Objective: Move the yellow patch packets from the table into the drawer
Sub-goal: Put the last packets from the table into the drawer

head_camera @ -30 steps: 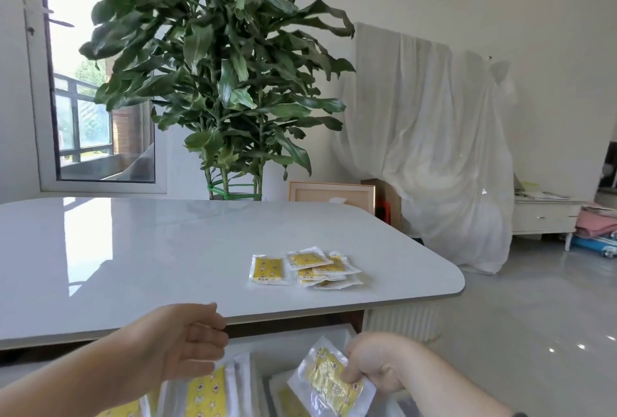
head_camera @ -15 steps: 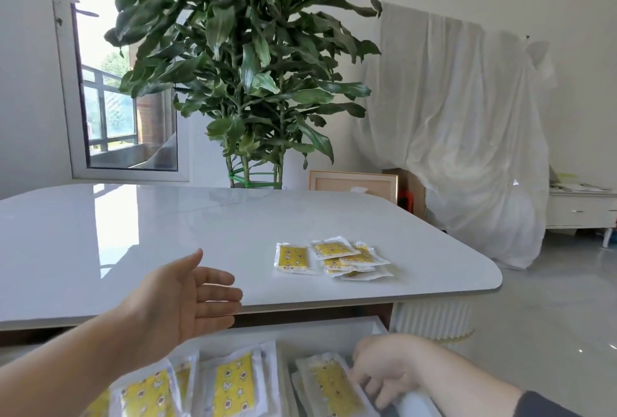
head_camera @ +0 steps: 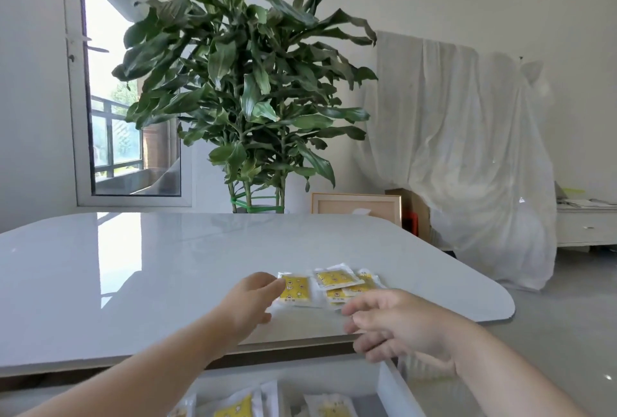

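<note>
Several yellow patch packets (head_camera: 334, 284) lie in a small overlapping pile on the white table (head_camera: 133, 283), near its front right corner. My left hand (head_camera: 250, 303) reaches over the table with its fingertips at the left edge of the leftmost packet (head_camera: 295, 289); it holds nothing. My right hand (head_camera: 397, 323) hovers just in front of the pile, fingers spread and blurred, empty. Below the table edge the white drawer (head_camera: 387, 383) stands pulled out, with several yellow packets (head_camera: 237, 408) lying inside.
A large potted plant (head_camera: 247, 82) stands behind the table. A wooden frame (head_camera: 355, 204) leans at the back, beside furniture draped in a white sheet (head_camera: 467, 156). A window (head_camera: 130, 99) is at the left, a low white cabinet (head_camera: 586, 226) at far right.
My right hand let go of the packet in the drawer and rose toward the table pile. My left hand moved forward to the leftmost packet. The view tilted up.
</note>
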The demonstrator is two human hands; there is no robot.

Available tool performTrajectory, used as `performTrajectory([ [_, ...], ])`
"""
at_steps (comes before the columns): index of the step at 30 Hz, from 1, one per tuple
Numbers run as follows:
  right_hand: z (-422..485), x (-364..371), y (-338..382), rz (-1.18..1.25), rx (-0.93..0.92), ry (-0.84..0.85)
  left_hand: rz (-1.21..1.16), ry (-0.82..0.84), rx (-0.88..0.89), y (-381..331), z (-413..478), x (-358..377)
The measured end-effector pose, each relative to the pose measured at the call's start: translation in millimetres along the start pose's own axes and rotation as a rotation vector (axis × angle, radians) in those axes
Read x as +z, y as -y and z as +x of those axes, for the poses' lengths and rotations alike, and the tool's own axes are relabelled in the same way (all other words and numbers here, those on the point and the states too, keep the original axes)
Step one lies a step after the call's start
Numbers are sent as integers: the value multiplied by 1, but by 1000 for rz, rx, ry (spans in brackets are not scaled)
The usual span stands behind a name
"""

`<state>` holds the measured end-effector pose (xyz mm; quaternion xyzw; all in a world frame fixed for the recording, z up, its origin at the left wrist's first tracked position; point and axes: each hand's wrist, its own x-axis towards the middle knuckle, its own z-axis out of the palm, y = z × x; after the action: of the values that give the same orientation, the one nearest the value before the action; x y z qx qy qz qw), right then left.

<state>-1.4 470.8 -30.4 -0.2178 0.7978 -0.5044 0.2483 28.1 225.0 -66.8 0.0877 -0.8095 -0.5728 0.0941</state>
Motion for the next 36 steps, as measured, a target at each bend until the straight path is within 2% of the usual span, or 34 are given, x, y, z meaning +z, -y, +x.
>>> performTrajectory([
  [2, 8, -5, 11, -18, -16, -104, 274, -115, -2, 0, 28, 17],
  [5, 45, -17, 18, -102, 16, -382, 640, -287, -62, -2, 53, 36],
  [8, 89, -30, 18, -316, 35, -597, 778, -317, -117, -6, 66, 43],
  [11, 119, -32, 18, -483, 107, -635, 732, -340, -156, 0, 72, 41],
  [15, 144, -29, 12, -519, 202, -601, 677, -367, -127, 8, 78, 37],
  [21, 157, -26, 1, -625, 287, -584, 420, -415, -73, 14, 82, 32],
  [32, 163, -28, -3, -466, 186, -629, 273, -451, -57, 13, 77, 31],
  [36, 162, -31, -7, -319, 118, -671, 228, -467, -43, 13, 75, 31],
])
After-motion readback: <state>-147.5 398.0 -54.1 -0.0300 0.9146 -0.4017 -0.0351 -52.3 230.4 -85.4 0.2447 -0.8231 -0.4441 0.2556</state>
